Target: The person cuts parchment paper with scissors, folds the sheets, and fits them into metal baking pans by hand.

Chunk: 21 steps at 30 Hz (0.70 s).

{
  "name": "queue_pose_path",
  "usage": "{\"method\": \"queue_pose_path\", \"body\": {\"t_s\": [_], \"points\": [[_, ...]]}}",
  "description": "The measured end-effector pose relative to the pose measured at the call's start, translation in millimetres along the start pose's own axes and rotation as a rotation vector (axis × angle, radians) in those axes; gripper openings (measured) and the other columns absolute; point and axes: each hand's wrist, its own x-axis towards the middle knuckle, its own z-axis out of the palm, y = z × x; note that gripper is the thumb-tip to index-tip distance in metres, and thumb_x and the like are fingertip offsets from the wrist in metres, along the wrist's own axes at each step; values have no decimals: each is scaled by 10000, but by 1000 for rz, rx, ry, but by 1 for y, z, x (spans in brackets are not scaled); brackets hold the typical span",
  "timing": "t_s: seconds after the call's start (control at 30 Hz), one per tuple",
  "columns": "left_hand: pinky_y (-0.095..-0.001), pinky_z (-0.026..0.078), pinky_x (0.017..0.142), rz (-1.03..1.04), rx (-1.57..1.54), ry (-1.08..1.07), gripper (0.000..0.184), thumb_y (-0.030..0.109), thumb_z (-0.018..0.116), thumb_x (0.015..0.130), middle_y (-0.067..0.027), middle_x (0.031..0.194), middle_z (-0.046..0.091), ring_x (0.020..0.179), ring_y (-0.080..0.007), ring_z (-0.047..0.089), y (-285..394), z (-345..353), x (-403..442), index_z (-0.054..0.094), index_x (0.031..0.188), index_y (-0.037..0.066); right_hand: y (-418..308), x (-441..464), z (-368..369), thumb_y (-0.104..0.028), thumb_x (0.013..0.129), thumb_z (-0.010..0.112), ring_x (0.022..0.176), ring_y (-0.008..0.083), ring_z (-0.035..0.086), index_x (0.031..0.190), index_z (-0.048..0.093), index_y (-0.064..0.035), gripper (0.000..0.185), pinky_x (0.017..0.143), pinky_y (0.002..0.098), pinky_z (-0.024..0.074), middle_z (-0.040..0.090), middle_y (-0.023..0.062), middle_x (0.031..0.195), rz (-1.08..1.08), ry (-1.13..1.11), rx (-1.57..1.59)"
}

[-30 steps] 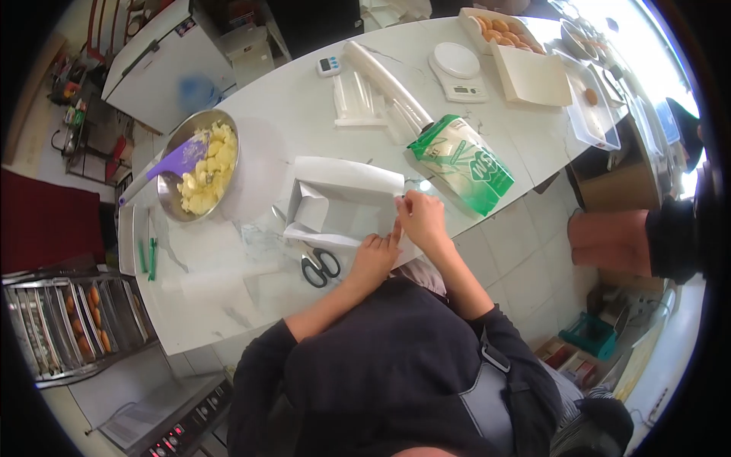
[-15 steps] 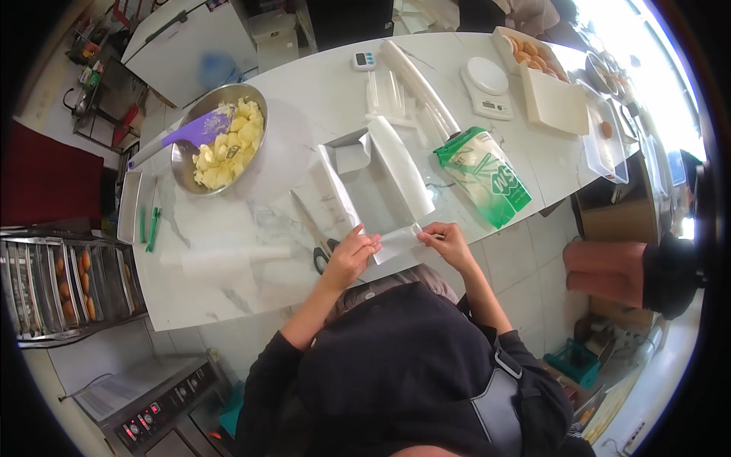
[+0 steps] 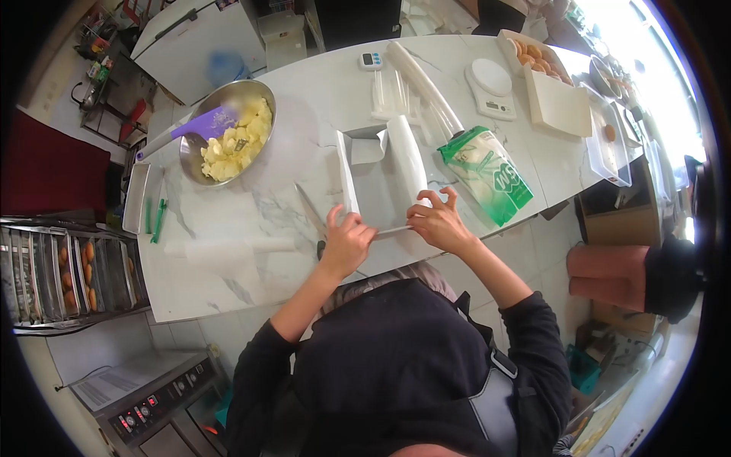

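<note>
L hand (image 3: 350, 242): fingers curled, tips closed on paper (image 3: 408, 160) at near-L corner of tin (image 3: 362, 135). R hand (image 3: 442, 222): thumb + lower fingers closed on paper at near-R corner, index lifted. Tin sits just beyond the tips on table (image 3: 293, 137), near end close to table edge. Near rim = thin line btwn hands. Tips cover the corners, so can't tell if it's a pinch on paper only or paper + rim.

Side flaps stand up fwd of both hands, R one leaning out. Far end, well past fingers: paper curled in, grey wall showing.

IMO for a clean fold: pull evenly w/ both hands, press along rim from mid out to each corner, crease w/ thumb, keep grip light so thin paper doesn't tear. Brace tin so it can't slide twd edge. Check far curl lies flat too.

Scissors (image 3: 308, 207) just L of L hand, handles partly hidden: mind wrist. Bag (image 3: 491, 175) near R hand, fwd-R: keep knuckles clear.
</note>
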Motion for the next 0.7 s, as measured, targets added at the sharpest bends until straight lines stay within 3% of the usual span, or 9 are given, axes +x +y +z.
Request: {"method": "queue_pose_path", "body": {"t_s": [0.17,0.23,0.33,0.37,0.47,0.5,0.57,0.63,0.7], "points": [[-543,179,979,-8,87,68,116,72,572,690,19,650,570,898,-152,510,-5,3,-2,660,752,114,-11,4,0,-215,669,685,1101,181,397,718,679,-152,80,937,479,170,548,-54,1035,46,31,17],[-534,188,966,-13,96,-7,91,107,575,713,17,664,579,920,-152,505,-2,0,-5,660,746,113,-14,3,6,-241,670,692,1107,187,396,708,679,-150,100,947,488,164,533,-44,1072,38,30,33],[-516,205,940,-59,-42,-187,98,158,578,748,11,732,598,958,-159,496,10,-24,-9,653,790,111,-14,-2,-20,-263,677,693,1118,203,392,702,677,-140,127,952,508,164,528,-28,1086,47,-168,234],[-509,212,931,-79,-116,-258,110,174,579,759,8,762,605,973,-162,493,12,-32,-6,650,814,111,-17,2,-37,-259,697,679,1123,228,394,861,656,-134,208,959,496,190,509,11,1115,74,-198,288],[-492,226,908,-28,-83,-36,184,202,594,768,-5,915,604,981,-175,490,3,-37,26,624,924,108,3,32,-48,-215,700,673,1118,247,400,1048,572,-132,371,957,462,221,486,50,1141,120,56,242],[-472,240,899,-45,-4,20,270,186,650,705,-13,986,583,970,-174,504,-5,-33,43,605,966,131,8,49,-52,-154,688,670,1119,264,403,1142,495,-135,487,952,439,239,470,77,1151,137,101,209],[-481,246,909,-106,77,-9,307,171,650,699,-23,1031,553,1014,-187,480,-16,-28,79,587,996,120,26,80,-39,-97,670,661,1110,268,408,1113,513,-128,468,939,428,251,464,85,1158,124,180,211],[-489,262,917,-294,388,-153,310,143,636,698,-33,1042,535,1022,-210,463,-21,-4,99,574,999,106,41,100,-20,-83,667,655,1113,261,406,1032,551,-110,381,934,415,259,482,77,1131,90,141,95],[-492,277,913,-335,491,-65,249,128,630,693,-36,1034,542,1007,-219,466,-32,37,105,594,937,94,50,106,-4,-79,666,658,1107,244,416,935,582,-93,279,932,400,262,512,66,1084,73,92,91]]}}
